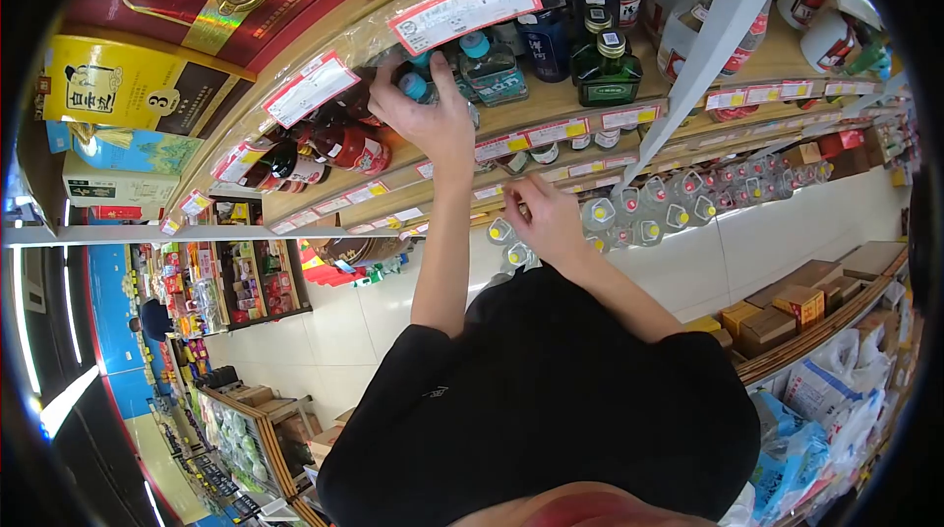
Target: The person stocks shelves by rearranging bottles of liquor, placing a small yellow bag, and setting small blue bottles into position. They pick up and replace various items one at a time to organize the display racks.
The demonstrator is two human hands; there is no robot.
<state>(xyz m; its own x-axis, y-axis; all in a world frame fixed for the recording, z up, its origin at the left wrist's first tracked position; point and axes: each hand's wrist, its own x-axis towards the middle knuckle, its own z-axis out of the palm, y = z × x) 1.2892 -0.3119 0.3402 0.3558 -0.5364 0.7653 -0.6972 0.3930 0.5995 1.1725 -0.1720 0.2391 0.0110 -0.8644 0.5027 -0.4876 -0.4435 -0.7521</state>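
My left hand [433,119] reaches up to a wooden shelf [551,104] and closes around a small clear bottle with a teal cap [414,87]. More teal-capped bottles [487,65] and a dark green bottle [608,70] stand just right of it. My right hand [546,217] is lower, with its fingers curled against the edge of the shelf below, beside a row of clear bottles with yellow caps [629,212]. Whether this hand holds anything is hidden. Both arms come out of short black sleeves.
Red-labelled dark bottles [324,148] fill the shelf to the left. Price tags [462,6] hang along the shelf edges. Boxed goods [128,85] sit on top. A second rack with cartons and bags [796,316] stands at right. A pale tiled aisle [334,330] runs behind me.
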